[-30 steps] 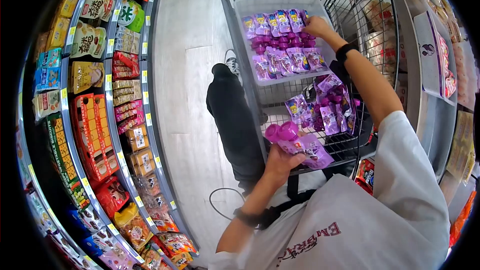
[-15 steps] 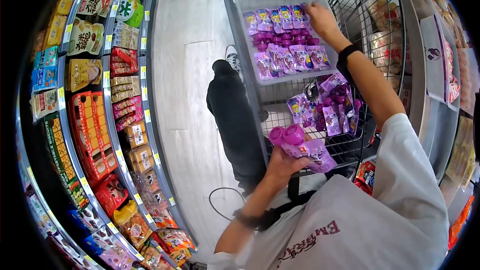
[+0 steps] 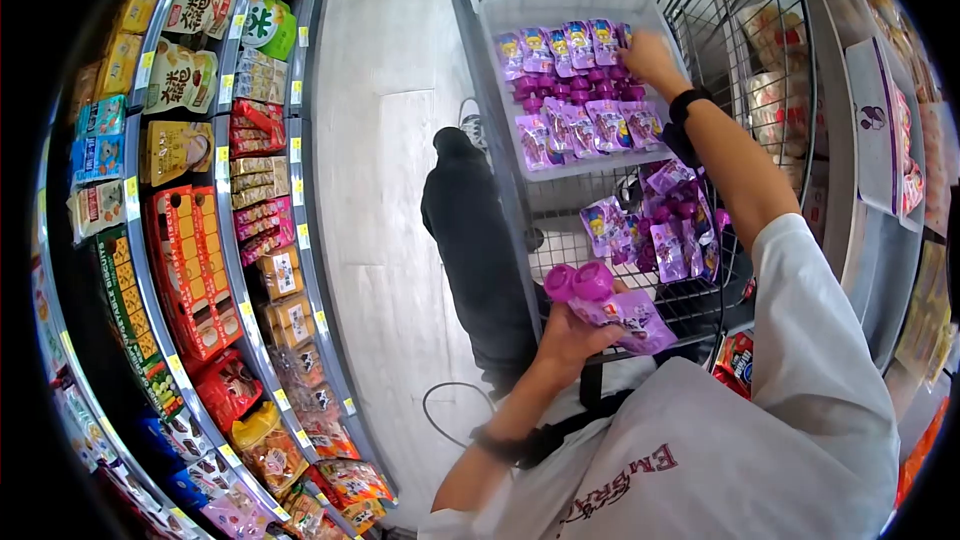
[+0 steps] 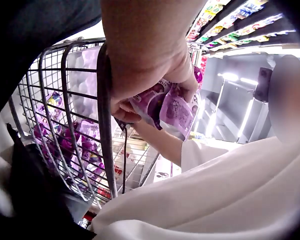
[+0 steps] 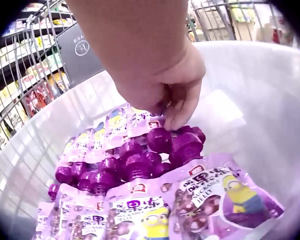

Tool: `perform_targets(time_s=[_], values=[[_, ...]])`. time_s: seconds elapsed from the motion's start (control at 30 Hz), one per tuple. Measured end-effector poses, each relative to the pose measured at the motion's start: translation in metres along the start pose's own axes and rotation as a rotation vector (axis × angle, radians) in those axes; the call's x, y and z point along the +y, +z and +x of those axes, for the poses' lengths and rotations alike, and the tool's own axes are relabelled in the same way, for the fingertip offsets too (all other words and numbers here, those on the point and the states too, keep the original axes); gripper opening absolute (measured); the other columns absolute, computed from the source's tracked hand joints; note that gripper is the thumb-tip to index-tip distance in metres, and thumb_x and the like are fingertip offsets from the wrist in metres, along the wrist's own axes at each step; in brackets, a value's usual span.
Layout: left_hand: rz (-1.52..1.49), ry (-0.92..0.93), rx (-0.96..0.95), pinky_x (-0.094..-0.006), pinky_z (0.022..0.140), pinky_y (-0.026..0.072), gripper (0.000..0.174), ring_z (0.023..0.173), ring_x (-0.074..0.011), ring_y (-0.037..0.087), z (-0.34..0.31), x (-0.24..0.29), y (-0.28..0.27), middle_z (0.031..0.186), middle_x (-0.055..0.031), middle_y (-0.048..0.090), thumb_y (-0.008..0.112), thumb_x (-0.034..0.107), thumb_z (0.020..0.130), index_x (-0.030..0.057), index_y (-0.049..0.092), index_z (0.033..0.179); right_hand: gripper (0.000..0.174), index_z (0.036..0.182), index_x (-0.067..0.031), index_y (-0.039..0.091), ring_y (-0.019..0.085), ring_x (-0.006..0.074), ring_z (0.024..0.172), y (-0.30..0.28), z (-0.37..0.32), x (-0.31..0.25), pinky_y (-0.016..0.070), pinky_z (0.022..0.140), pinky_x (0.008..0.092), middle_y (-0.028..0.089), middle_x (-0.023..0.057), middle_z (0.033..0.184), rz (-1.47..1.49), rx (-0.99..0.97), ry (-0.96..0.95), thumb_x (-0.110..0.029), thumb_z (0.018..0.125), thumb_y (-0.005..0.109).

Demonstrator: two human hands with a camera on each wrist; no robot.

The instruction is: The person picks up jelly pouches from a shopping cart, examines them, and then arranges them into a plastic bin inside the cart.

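**Pouches gripped at the cart, more touched in the tub**

Snack shelves (image 3: 190, 210) were seen at far left, then a dark trouser leg (image 3: 470, 240). Two purple-capped pouches (image 3: 625, 312) were gripped in the left hand (image 3: 572, 332) at the near edge of the wire cart (image 3: 575, 190). A loose heap (image 3: 670, 230) of the same lay in the cart, partly crossed by the right forearm. In the tub (image 3: 500, 15), two rows (image 3: 585, 125) were packed. The right hand (image 3: 652, 55) was set on the back row's right end, fingers curled. Whether anything was pinched could not be told.

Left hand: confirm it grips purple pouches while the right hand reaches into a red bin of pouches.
Wrong in one respect: the bin is white, not red, as the head view shows. The left hand grips purple pouches; the right hand reaches into the bin.
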State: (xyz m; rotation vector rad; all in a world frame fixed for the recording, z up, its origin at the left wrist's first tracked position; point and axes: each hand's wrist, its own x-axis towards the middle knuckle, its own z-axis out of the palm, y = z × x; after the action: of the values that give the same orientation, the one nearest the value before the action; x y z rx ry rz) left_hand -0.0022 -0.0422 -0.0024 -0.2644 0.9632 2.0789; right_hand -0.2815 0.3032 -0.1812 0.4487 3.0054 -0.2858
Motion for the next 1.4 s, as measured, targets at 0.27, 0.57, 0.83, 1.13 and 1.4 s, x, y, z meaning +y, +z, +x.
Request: perform_targets(time_s=[0.27, 0.57, 0.83, 1.13, 1.4], values=[[0.044, -0.067, 0.016, -0.0359, 0.093, 0.0477, 0.048, 0.107, -0.0192, 0.056, -0.001, 0.001, -0.001, 0.118, -0.0091, 0.054, 0.071, 0.01, 0.07, 0.0062, 0.05, 0.113, 0.028, 0.084, 0.0059, 0.066, 0.068, 0.0417, 0.073, -0.022, -0.002, -0.015, 0.0543, 0.072, 0.0495, 0.066, 0.0282, 0.079, 0.096, 0.166, -0.057, -0.022, 0.084, 0.058], [0.035, -0.033, 0.002, -0.037, 0.095, 0.0466, 0.052, 0.111, -0.0206, 0.055, 0.0, -0.005, -0.005, 0.118, -0.0089, 0.053, 0.068, 0.005, 0.071, 0.0061, 0.049, 0.12, 0.036, 0.093, 0.0116, 0.064, 0.065, 0.0463, 0.091, 0.005, 0.016, -0.021, 0.051, 0.085, 0.0492, 0.066, 0.0312, 0.097, -0.022, -0.34, -0.16, -0.021, 0.082, 0.054], [-0.027, -0.052, 0.231, -0.0317, 0.091, 0.0489, 0.042, 0.1, -0.0142, 0.062, 0.009, -0.006, 0.005, 0.109, -0.0053, 0.065, 0.074, 0.005, 0.082, 0.0019, 0.057, 0.12, 0.041, 0.108, 0.0046, 0.059, 0.069, 0.0326, 0.077, -0.002, 0.032, -0.017, 0.0556, 0.057, 0.0416, 0.068, 0.0224, 0.097, 0.025, -0.46, -0.06, -0.025, 0.081, 0.063], [0.029, 0.018, 0.324, -0.0287, 0.083, 0.0509, 0.035, 0.093, -0.0124, 0.064, 0.023, -0.011, 0.006, 0.105, -0.0058, 0.067, 0.074, 0.012, 0.084, 0.0013, 0.06, 0.115, 0.045, 0.111, -0.0028, 0.061, 0.066, 0.0205, 0.077, -0.215, -0.173, -0.142, 0.0542, 0.066, 0.0313, 0.066, 0.0111, 0.091, 0.426, -1.096, -0.381, -0.035, 0.083, 0.073], [0.081, 0.084, 0.353, -0.024, 0.066, 0.0494, 0.031, 0.078, -0.0083, 0.061, 0.02, -0.02, -0.006, 0.095, -0.0043, 0.065, 0.068, 0.026, 0.091, 0.0009, 0.061, 0.108, 0.035, 0.094, 0.0002, 0.065, 0.062, 0.0186, 0.071, -0.202, -0.203, -0.119, 0.0494, 0.066, 0.0314, 0.065, 0.008, 0.078, 0.357, -0.666, -0.664, -0.016, 0.068, 0.082]])
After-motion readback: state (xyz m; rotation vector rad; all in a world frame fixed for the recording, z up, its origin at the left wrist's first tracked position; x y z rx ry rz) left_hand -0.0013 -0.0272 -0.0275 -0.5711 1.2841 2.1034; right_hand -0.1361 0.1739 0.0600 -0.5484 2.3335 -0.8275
